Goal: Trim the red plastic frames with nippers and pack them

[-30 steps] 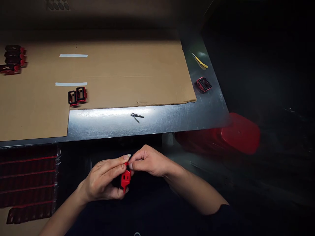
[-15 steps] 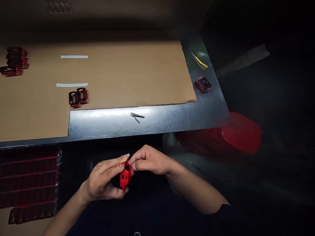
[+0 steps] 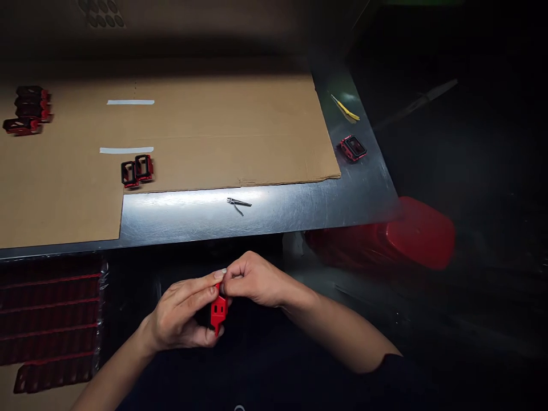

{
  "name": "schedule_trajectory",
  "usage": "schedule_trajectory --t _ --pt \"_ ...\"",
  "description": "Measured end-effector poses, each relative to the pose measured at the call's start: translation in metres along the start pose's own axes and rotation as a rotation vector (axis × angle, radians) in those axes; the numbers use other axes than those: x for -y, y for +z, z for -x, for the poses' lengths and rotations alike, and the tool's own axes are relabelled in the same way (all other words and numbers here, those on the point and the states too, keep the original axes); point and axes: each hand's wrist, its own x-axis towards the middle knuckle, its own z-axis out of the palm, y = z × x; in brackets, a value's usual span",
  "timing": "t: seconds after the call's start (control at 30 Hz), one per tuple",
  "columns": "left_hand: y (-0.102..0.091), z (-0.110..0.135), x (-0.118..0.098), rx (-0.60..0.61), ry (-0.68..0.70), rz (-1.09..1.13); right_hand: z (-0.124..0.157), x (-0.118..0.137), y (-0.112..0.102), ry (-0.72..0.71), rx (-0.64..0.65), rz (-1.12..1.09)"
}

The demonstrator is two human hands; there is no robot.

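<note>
Low in the view, a small red plastic part with dark rectangular openings hangs pointed end down between my hands. My left hand grips it from the left, with the fingers across its upper end and the thumb below. My right hand pinches its top from the right, and those fingers hide the upper part. Both hands are below the front edge of the steel table.
On the table lie metal nippers, a yellow tool and a red-and-black frame. Similar frames sit on a cardboard sheet. Stacked red trays stand lower left, a red bin right.
My right hand has closed further over the top of the red part, covering the dark opening seen earlier. The whole scene has drifted slightly in view as my head moved.
</note>
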Motion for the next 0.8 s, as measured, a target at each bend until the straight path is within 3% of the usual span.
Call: schedule_trajectory --t 0.13,0.27,0.4,0.47,0.57,0.63,0.73,0.8 --pt "0.0 -0.001 0.0 -0.021 -0.021 -0.008 -0.003 0.002 0.005 0.021 -0.051 0.031" --pt "-0.001 0.002 -0.001 -0.046 -0.056 0.001 0.0 0.002 -0.003 -0.031 -0.037 0.057" --pt "-0.001 0.004 -0.002 -0.068 -0.072 0.023 0.009 -0.001 -0.02 -0.077 -0.288 0.107" --pt "0.0 0.004 -0.001 -0.071 -0.069 0.033 0.013 -0.001 -0.023 -0.082 -0.239 0.088" --pt "0.003 0.002 0.001 -0.081 -0.062 0.057 0.015 0.003 -0.013 -0.08 -0.022 0.102" --pt "0.004 0.001 0.001 -0.091 -0.062 0.073 0.013 0.005 -0.002 -0.081 -0.004 0.162" --pt "0.004 -0.001 0.001 -0.082 -0.068 0.07 0.005 0.005 0.004 -0.108 -0.131 0.235" --pt "0.004 0.0 0.0 -0.095 -0.092 0.098 0.0 -0.001 -0.005 -0.145 -0.309 0.23"
